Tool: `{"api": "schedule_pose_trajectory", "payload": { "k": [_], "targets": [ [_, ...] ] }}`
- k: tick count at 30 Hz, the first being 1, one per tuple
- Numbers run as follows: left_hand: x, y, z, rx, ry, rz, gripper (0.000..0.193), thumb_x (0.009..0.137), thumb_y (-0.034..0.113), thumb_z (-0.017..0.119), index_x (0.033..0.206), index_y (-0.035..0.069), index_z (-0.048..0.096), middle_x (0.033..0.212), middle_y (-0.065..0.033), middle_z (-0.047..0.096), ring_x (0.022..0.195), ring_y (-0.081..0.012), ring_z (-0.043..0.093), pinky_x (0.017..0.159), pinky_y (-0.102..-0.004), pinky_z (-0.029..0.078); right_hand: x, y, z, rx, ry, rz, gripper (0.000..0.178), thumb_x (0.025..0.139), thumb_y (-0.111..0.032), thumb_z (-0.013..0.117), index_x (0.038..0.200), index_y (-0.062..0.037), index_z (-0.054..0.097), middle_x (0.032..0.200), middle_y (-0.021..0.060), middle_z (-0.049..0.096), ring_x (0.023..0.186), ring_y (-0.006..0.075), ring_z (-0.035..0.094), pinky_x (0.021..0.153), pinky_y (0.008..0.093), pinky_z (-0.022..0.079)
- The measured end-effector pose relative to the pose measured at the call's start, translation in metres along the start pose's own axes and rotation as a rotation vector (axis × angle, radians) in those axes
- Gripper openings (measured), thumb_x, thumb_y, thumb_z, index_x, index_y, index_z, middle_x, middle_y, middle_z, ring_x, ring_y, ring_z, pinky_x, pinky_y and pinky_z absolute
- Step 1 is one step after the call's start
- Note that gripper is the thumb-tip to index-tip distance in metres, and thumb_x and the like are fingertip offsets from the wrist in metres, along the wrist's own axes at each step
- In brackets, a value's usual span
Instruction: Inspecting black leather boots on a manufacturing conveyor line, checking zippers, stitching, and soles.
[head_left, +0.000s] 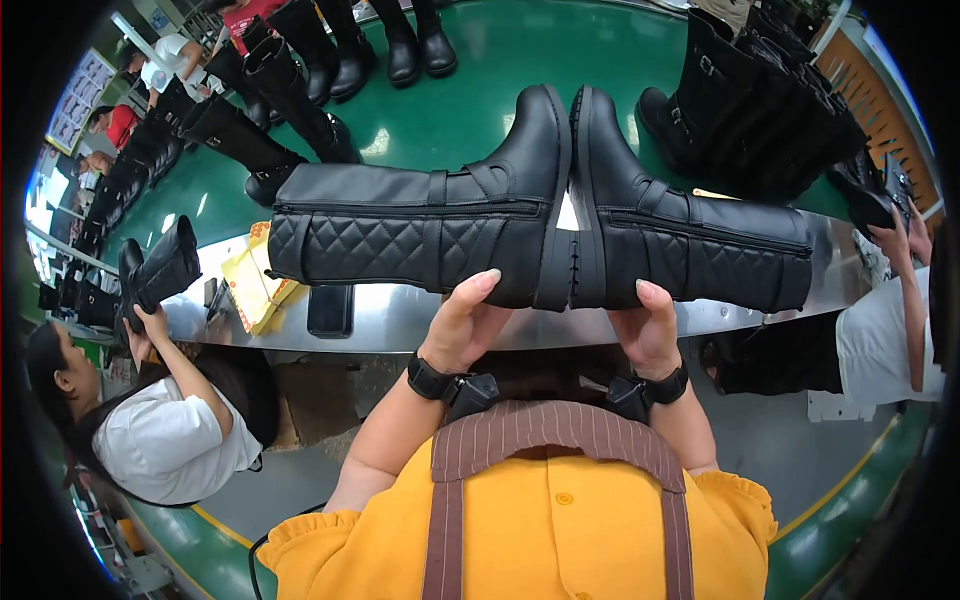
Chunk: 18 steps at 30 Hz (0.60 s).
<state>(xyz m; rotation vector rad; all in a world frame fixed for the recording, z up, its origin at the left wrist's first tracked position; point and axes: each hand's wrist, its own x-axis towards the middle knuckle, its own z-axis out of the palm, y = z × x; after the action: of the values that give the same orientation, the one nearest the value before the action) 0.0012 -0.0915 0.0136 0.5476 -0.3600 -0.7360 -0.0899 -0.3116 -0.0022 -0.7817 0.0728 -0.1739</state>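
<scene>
Two tall black boots are held up sole to sole in front of me, toes pointing away and shafts stretching out to either side. My left hand grips the left boot, which has a quilted panel, straps and a long side zipper, closed. Around the right boot, of the same make with its zipper closed too, my right hand is wrapped near the heel. Both thumbs show on the near side; the other fingers are hidden behind the boots. The two heels touch, and a small gap shows between the soles further up.
Below the boots runs a metal table edge with a black phone-like device and yellow papers. Many black boots stand on the green table. Co-workers on both sides handle boots.
</scene>
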Motion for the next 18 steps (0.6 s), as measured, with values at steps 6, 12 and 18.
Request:
{"api": "schedule_pose_trajectory", "payload": {
  "k": [6, 12, 18],
  "targets": [
    [0.005, 0.001, 0.013, 0.039, 0.112, -0.010, 0.043, 0.094, 0.024, 0.054, 0.128, -0.002, 0.055, 0.127, -0.0107, 0.061, 0.120, -0.0211, 0.056, 0.107, -0.0376, 0.038, 0.006, -0.001, 0.005, 0.054, 0.010, 0.037, 0.047, 0.085, -0.029, 0.058, 0.119, 0.0035, 0.061, 0.118, 0.0136, 0.066, 0.109, 0.0255, 0.064, 0.099, 0.0402, 0.048],
    [0.006, 0.004, 0.021, 0.064, 0.257, -0.038, 0.039, 0.094, 0.025, 0.058, 0.126, 0.002, 0.057, 0.123, -0.0078, 0.062, 0.116, -0.0187, 0.057, 0.103, -0.0385, 0.044, 0.013, -0.009, 0.003, -0.027, 0.150, 0.120, 0.041, 0.088, -0.030, 0.058, 0.115, 0.0002, 0.062, 0.111, 0.0115, 0.067, 0.101, 0.0234, 0.065, 0.089, 0.0381, 0.052],
    [0.011, 0.002, 0.013, 0.091, 0.427, 0.020, 0.029, 0.093, 0.034, 0.064, 0.110, 0.010, 0.063, 0.109, -0.0031, 0.065, 0.101, -0.0156, 0.061, 0.089, -0.0352, 0.049, 0.044, -0.018, -0.022, -0.161, 0.167, 0.260, 0.028, 0.089, -0.023, 0.062, 0.108, -0.0029, 0.064, 0.104, 0.0089, 0.067, 0.097, 0.0196, 0.065, 0.085, 0.0357, 0.054]
  ]
}}
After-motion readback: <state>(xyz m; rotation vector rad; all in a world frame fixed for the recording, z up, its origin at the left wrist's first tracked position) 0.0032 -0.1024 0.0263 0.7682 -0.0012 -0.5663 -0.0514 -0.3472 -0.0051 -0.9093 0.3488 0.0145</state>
